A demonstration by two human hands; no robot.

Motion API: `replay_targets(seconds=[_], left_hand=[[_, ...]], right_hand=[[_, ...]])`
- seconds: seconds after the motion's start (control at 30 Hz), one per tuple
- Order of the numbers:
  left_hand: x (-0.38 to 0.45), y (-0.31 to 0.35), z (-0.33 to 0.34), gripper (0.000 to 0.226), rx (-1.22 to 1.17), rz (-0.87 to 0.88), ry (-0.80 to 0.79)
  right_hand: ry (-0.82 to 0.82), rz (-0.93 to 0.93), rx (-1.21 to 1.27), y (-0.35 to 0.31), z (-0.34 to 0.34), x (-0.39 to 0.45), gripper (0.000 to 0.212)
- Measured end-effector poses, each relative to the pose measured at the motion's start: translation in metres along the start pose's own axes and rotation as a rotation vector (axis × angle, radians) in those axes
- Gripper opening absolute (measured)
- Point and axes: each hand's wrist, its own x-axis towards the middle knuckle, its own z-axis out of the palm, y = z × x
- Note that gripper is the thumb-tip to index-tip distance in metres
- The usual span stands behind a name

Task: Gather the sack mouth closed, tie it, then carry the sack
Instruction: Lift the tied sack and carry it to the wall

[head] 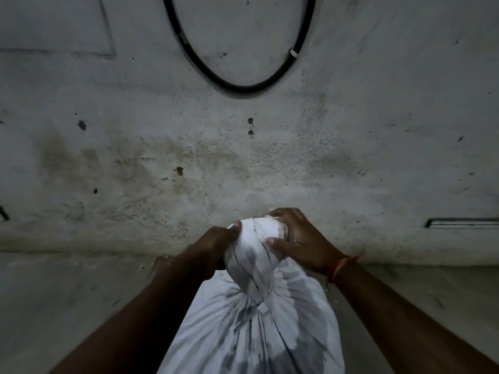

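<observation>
Both hands on the gathered neck of the sack, top end. Left hand (216, 244) grip: clenched round the left side of the neck (253, 255), thumb pressed on top of the fabric, prob. anchoring so the twist doesn't unwind. Right hand (299, 236) grip: wrapped over the neck's top-right, thumb on the front face, fingers curled behind, grasping the bunched cloth end. Can't tell if a separate cord is in either grip; none visible.

Below the hands the neck narrows to a tight pinch point, pleats fanning out from it over the sack (251, 330) shoulders. Looks like mouth is already gathered and twisted; the fat wad above the pinch reads as fabric being folded/knotted on itself. Judgement: mid-tie, knot not confirmed finished. Carry step not begun.

Sack body: white, full, standing upright directly below the neck, runs out of frame at the bottom, so base contact w/ floor (81, 287) not visible. Red thread band (340, 268) on right wrist, just right of neck.

Behind the neck: stained plaster wall (243, 163), floor joint level w/ the hands. Black cable loop (243, 87) on wall well above the neck, clear of the work.

Risk: letting go with one hand early, twist springs back. Lighting dim, fabric detail soft.
</observation>
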Motion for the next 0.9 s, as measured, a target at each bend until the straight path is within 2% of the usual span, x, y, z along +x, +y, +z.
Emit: replay_targets(seconds=[0.07,0.17,0.23,0.37,0.4,0.47,0.5,0.53,0.57,0.6,0.67,0.73,0.77,0.83,0.87,0.9], left_hand=[[0.007,-0.008,0.006,0.047,-0.050,-0.051,0.067],[0.021,-0.027,0.008,0.055,-0.123,-0.126,0.104],[0.029,-0.040,0.003,0.054,-0.101,-0.171,0.083],[0.023,-0.051,-0.009,0.026,-0.066,-0.204,-0.066],[0.021,-0.050,-0.010,0.027,0.084,-0.144,-0.011],[0.017,-0.048,-0.012,0.031,0.630,0.080,0.340],[0.010,-0.046,-0.010,0.031,0.799,0.215,0.496],[0.001,-0.046,-0.007,0.034,0.817,0.347,0.539],[-0.010,-0.047,-0.002,0.040,0.807,0.474,0.504],[-0.014,-0.054,0.003,0.049,0.818,0.544,0.402],[-0.016,-0.070,0.014,0.063,0.819,0.630,0.228],[-0.003,-0.085,0.016,0.061,0.746,0.624,0.216],[0.004,-0.088,0.016,0.057,0.729,0.592,0.230],[0.013,-0.087,0.014,0.046,0.652,0.495,0.221],[0.018,-0.087,0.014,0.040,0.576,0.428,0.186],[0.020,-0.085,0.013,0.035,0.473,0.355,0.145]], right_hand=[[0.005,0.112,0.207,0.009,0.013,-0.006,0.057],[0.030,0.321,0.693,0.014,0.031,-0.007,0.047],[0.032,0.353,0.800,0.014,0.041,-0.003,0.037],[0.015,0.324,0.595,0.003,0.050,0.009,0.015],[0.032,0.337,0.579,0.005,0.052,0.014,0.014],[0.071,0.419,0.608,0.006,0.052,0.022,0.016],[0.071,0.476,0.628,0.006,0.049,0.025,0.017],[0.051,0.519,0.645,0.005,0.046,0.028,0.019],[-0.011,0.568,0.670,0.003,0.045,0.030,0.025],[-0.092,0.578,0.593,0.002,0.044,0.029,0.032],[-0.213,0.661,0.610,0.003,0.047,0.027,0.039],[-0.303,0.715,0.609,0.008,0.049,0.026,0.041],[-0.334,0.729,0.512,0.014,0.050,0.027,0.043],[-0.334,0.638,0.184,0.022,0.051,0.026,0.048],[-0.274,0.510,-0.076,0.027,0.052,0.026,0.044],[-0.145,0.420,-0.209,0.025,0.050,0.023,0.036]])
